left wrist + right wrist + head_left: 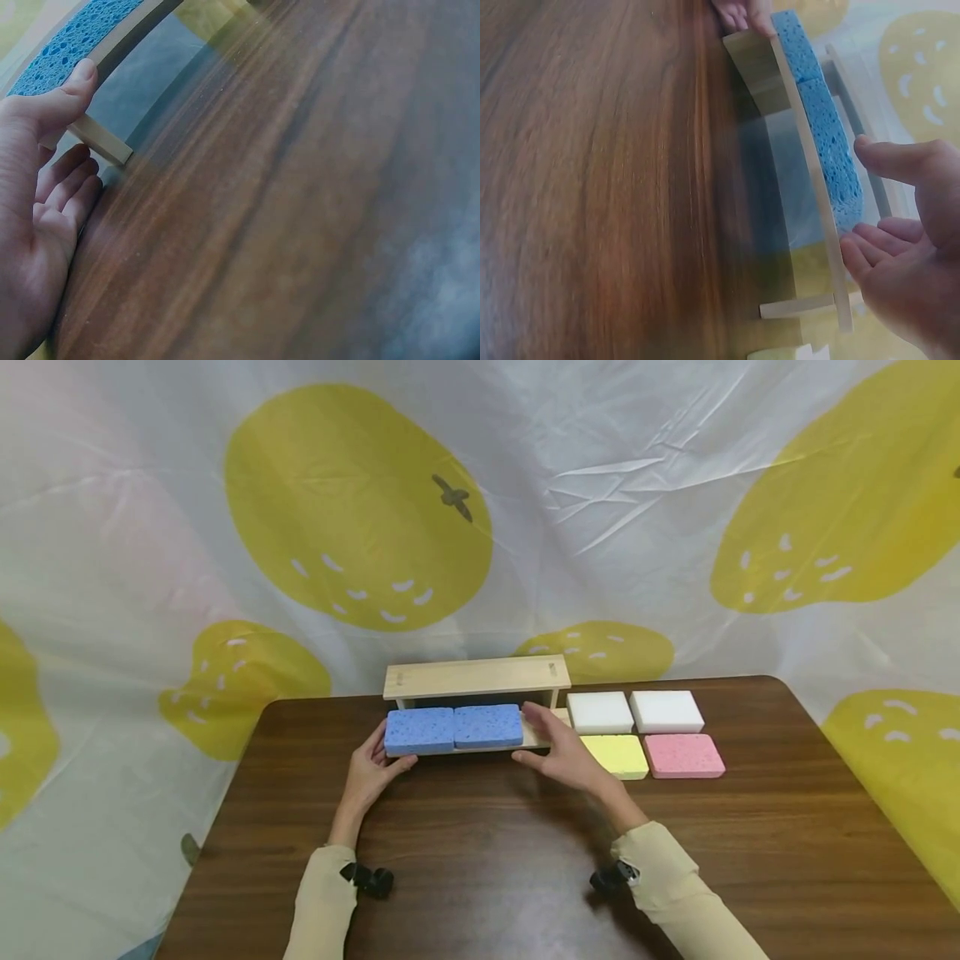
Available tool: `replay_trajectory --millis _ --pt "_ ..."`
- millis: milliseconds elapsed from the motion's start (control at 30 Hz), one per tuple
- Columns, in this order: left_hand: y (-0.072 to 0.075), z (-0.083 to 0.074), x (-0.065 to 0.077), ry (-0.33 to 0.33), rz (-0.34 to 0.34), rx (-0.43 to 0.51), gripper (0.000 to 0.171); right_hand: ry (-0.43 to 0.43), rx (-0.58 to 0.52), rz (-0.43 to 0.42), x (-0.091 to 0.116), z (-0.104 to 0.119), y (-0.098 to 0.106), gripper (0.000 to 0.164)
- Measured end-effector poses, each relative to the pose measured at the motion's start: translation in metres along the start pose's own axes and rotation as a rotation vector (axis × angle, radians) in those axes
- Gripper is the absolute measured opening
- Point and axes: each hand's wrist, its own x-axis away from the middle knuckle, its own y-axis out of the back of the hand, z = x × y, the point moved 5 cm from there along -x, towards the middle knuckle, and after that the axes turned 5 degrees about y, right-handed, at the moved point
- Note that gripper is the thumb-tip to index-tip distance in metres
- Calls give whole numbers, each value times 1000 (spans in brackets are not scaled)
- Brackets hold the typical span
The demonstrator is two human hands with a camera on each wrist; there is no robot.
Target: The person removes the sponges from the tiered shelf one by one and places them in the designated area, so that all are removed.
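Two blue sponges lie end to end on the lower front board of a two-level wooden shelf. At the left end, my left hand holds the sponge and board corner, its thumb along the front edge. In the left wrist view, the thumb presses where sponge and board meet, and several fingers hang below the board. My right hand is at the right end, thumb and fingers spread apart. Its fingers are right at the sponge's end in the right wrist view.
Right of the shelf, two white sponge blocks lie behind a yellow sponge and a pink sponge. A curtain with a yellow fruit print hangs behind the dark wooden table.
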Motion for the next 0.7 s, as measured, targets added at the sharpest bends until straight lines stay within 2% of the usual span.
replay_trajectory --millis 167,333,467,700 --pt "0 -1 0 -4 -4 -1 88 -26 -11 -9 -6 -2 -6 87" --pt "0 0 1 -3 -5 -1 88 -50 40 -37 -12 -3 -10 86" --pt "0 0 1 -6 -5 -11 89 -44 102 -68 -15 -7 -13 84" --pt "1 -1 2 -6 0 -9 90 1 128 -122 -15 -6 -15 74"
